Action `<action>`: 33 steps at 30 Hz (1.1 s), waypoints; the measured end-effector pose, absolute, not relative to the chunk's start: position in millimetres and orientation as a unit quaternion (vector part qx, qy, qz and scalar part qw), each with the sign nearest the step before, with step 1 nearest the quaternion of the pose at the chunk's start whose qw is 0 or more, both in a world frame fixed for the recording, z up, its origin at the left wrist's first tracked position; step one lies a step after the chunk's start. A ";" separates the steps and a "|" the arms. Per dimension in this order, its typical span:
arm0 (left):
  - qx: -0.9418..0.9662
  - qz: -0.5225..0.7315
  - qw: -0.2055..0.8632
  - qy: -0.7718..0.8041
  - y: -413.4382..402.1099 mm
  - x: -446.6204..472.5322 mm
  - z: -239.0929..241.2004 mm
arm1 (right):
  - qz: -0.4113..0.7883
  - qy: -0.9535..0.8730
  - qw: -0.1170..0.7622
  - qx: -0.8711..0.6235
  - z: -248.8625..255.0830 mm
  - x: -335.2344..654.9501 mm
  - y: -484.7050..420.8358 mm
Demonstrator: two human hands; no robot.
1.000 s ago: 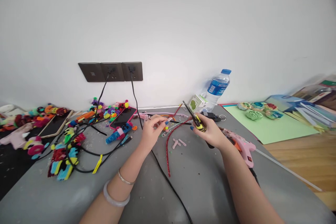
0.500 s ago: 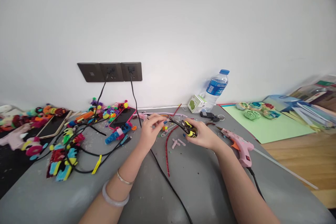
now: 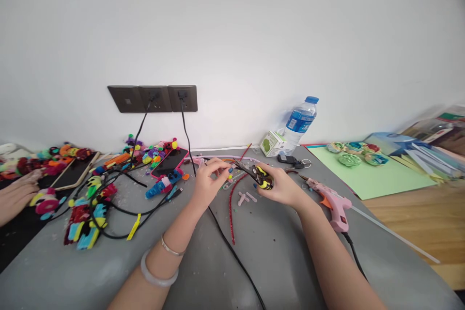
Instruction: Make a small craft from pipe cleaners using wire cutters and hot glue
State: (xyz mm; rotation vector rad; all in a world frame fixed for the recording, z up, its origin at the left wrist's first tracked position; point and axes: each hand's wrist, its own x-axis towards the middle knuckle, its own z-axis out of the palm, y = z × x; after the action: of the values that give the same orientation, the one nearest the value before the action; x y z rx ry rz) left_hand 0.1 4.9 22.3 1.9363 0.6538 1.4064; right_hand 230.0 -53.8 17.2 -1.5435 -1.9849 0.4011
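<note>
Both hands at mid-table, cutter tips up against a pinched bit.
L→R: another person's hand rests at far L edge, near bright pipe-cleaner figures and tangled black cable on the grey table. Pink-cased phone lies behind. Left hand, bangles on wrist, has fingertips pinched shut on a small piece, too small to ID. Just R of it, right hand is wrapped tight round yellow/black cutters, tips pointing L at the piece. Red pipe cleaner lies below, btwn the hands. Pink glue gun sits just R of the right wrist; water bottle stands by the wall.
</note>
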 end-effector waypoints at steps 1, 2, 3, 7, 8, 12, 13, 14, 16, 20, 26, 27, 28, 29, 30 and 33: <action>0.737 0.537 0.326 0.250 4.3 0.3 22.7 | 0.143 -0.745 0.293 -0.581 17.6 229.5 -53.7; 0.735 0.537 0.327 0.252 3.8 0.3 23.0 | 0.137 -0.746 0.292 -0.583 18.3 228.8 -53.7; 0.734 0.537 0.327 0.255 3.3 0.4 23.4 | 0.131 -0.747 0.291 -0.583 19.4 227.8 -53.8; 0.731 0.535 0.330 0.267 1.8 0.4 24.9 | 0.113 -0.751 0.287 -0.583 25.4 222.9 -54.7; 0.729 0.535 0.332 0.269 1.5 0.5 25.3 | 0.110 -0.752 0.287 -0.584 26.8 221.9 -55.0; 0.721 0.535 0.343 0.276 0.6 1.2 26.6 | 0.103 -0.750 0.283 -0.589 28.9 220.0 -55.6; 0.719 0.535 0.347 0.277 0.5 1.5 26.7 | 0.101 -0.749 0.282 -0.591 28.8 220.0 -55.6; 0.717 0.535 0.350 0.277 0.4 1.8 26.6 | 0.099 -0.748 0.281 -0.592 28.5 219.9 -55.6; 0.713 0.538 0.355 0.276 0.6 2.2 25.9 | 0.097 -0.747 0.280 -0.595 27.6 219.8 -55.5; 0.707 0.538 0.368 0.275 1.1 2.0 24.1 | 0.095 -0.747 0.278 -0.597 26.1 219.3 -54.8; 0.719 0.530 0.357 0.275 -0.4 1.1 27.7 | 0.102 -0.736 0.303 -0.597 26.8 222.6 -54.0; 0.722 0.533 0.346 0.275 -0.5 0.9 28.4 | 0.106 -0.734 0.308 -0.596 27.1 223.4 -54.1; 0.724 0.539 0.333 0.275 -0.4 0.6 28.9 | 0.109 -0.733 0.312 -0.595 27.3 224.2 -54.2; 0.726 0.544 0.320 0.275 -0.3 0.2 29.3 | 0.111 -0.732 0.313 -0.595 27.5 224.9 -54.4; 0.728 0.547 0.308 0.275 -0.1 -0.2 29.5 | 0.112 -0.733 0.312 -0.595 27.7 225.3 -54.5; 0.740 0.546 0.286 0.269 0.5 -1.8 29.6 | 0.111 -0.739 0.302 -0.592 27.9 225.4 -54.8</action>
State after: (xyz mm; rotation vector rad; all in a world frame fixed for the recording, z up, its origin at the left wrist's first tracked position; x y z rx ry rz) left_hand -1.8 0.5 29.6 1.9773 0.7178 1.4599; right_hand 225.4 -54.8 27.9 -1.5694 -1.9598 0.2953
